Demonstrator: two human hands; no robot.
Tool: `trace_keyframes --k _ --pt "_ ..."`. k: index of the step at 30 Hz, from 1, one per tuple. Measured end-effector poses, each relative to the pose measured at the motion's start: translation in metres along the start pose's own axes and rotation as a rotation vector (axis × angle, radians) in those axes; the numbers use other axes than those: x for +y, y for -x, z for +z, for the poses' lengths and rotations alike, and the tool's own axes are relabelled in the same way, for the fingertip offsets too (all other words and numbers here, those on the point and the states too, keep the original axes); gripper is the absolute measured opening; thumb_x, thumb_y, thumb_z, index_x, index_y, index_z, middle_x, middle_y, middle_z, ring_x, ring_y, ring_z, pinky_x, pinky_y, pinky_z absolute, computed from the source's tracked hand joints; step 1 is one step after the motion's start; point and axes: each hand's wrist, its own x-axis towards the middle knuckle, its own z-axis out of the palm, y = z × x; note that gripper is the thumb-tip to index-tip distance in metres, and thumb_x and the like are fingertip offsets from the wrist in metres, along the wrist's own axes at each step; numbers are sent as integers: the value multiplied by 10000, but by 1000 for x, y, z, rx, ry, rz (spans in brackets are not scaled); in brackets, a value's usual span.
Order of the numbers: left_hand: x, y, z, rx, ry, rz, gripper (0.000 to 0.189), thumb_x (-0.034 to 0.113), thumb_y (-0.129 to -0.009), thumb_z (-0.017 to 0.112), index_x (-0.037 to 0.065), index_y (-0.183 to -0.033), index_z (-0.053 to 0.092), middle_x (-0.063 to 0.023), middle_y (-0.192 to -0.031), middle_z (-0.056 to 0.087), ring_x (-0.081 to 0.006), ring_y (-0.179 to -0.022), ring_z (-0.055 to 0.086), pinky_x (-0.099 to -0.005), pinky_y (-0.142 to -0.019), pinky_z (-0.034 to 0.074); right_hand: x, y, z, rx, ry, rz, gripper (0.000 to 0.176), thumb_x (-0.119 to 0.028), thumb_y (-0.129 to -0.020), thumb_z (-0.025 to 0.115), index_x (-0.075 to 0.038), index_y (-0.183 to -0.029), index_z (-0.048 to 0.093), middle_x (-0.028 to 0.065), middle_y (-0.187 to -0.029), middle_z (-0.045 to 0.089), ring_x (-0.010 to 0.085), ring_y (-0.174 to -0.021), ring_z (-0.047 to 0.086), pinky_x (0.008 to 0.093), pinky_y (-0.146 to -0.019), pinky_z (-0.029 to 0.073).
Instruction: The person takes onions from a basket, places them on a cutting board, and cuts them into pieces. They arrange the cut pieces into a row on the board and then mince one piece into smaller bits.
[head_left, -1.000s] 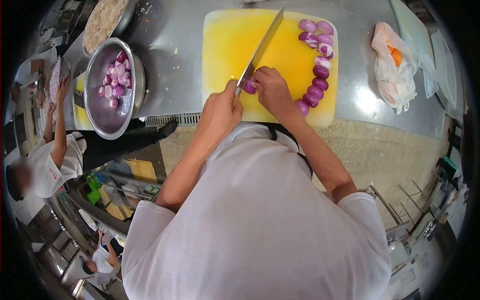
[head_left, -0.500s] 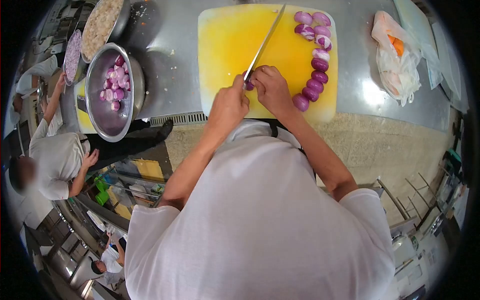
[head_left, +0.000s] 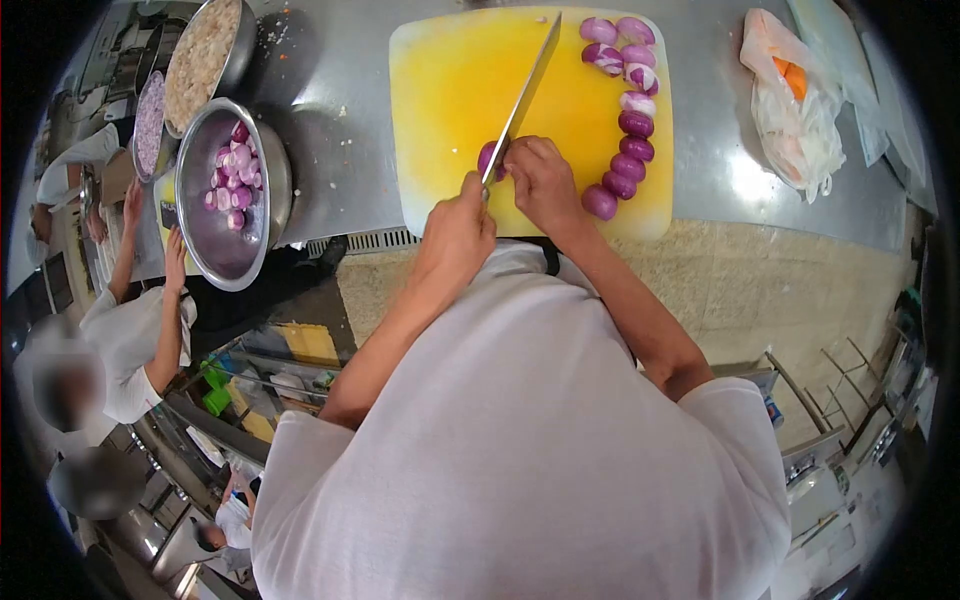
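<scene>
My left hand (head_left: 457, 228) is closed around the handle of a long kitchen knife (head_left: 530, 95), its blade pointing away from me across the yellow cutting board (head_left: 440, 90). A red onion (head_left: 488, 157) shows at the left of the blade, near the handle end. At the right of the blade my right hand (head_left: 543, 190) is closed, fingertips bent against the onion, part of which the hand and knife hide. Along the board's right side, several peeled red onions (head_left: 636, 123) lie in a curved row.
Left of the board stands a steel bowl (head_left: 278, 200) holding red onion pieces. Beyond it are a bowl of pale chopped food (head_left: 205, 60) and a bowl of chopped purple onion (head_left: 150, 125). A plastic bag (head_left: 795, 120) lies right. A co-worker's hands (head_left: 175, 260) are beside the steel bowl.
More of the onion shows left of the blade, and the knife has shifted slightly. The co-worker at left has turned, bringing a second hand up beside the steel bowl.
</scene>
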Motion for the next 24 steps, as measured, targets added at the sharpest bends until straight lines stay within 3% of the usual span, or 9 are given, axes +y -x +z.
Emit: trace_keyframes --k 2,6,7,11,13,14,16,19,24 --pt "-6 -19 17 84 -4 125 289 28 -813 589 -18 -1076 478 -235 -648 569 -449 -638 589 -507 -590 453 7 4 3 19 -20 19 76 -7 -806 617 -12 -881 608 136 -899 601 359 -899 580 422 -785 496" --pt "9 -14 -25 11 -3 49 330 42 -809 600 -13 -1117 496 -209 -618 548 -410 -577 555 -434 -544 444 11 0 1 15 -41 7 122 -44 -811 631 -15 -929 621 152 -913 602 358 -899 581 430 -805 493" --pt "4 -6 -30 60 13 70 341 49 -812 611 -5 -1133 509 -185 -605 513 -335 -515 519 -383 -518 421 3 -4 -1 28 2 44 138 -63 -806 645 -14 -933 628 160 -934 599 361 -912 578 433 -817 491" --pt "-7 14 -46 50 62 -44 377 25 -800 597 -12 -1169 527 -220 -647 561 -380 -551 564 -418 -555 460 -26 -10 9 -17 178 51 165 -111 -781 679 -14 -912 652 170 -1011 594 368 -941 567 442 -848 480" --pt "-22 13 -41 105 86 -108 378 29 -807 605 -6 -1177 538 -163 -598 509 -261 -496 502 -353 -528 429 -17 -16 8 -33 185 43 156 -100 -771 675 -20 -905 662 165 -1027 595 363 -950 562 442 -843 478" --pt "-23 12 -39 100 89 -92 378 29 -807 605 -6 -1177 538 -163 -598 509 -261 -496 502 -353 -528 429 -8 -24 7 -60 176 25 150 -88 -762 671 -25 -898 671 159 -1043 597 357 -959 557 443 -838 476" --pt "-23 12 -38 73 177 -182 345 43 -831 614 -3 -1167 552 -113 -596 495 -167 -505 451 -317 -511 404 20 -38 -12 -29 266 16 170 -51 -752 645 -48 -916 691 145 -1041 603 337 -963 553 444 -832 466" --pt "-14 6 -21 150 237 -32 304 86 -864 640 1 -1147 567 -81 -611 503 -116 -522 429 -304 -497 380 50 -56 -56 44 501 31 253 -15 -716 666 -71 -962 684 119 -1088 599 337 -1021 547 465 -875 457" --pt "1 -31 21 77 427 -88 290 165 -894 666 0 -1110 567 -99 -614 512 -153 -504 431 -330 -497 378 38 -48 -97 74 552 -9 395 -62 -714 692 -106 -1107 674 105 -1221 591 346 -1163 503 467 -959 425"
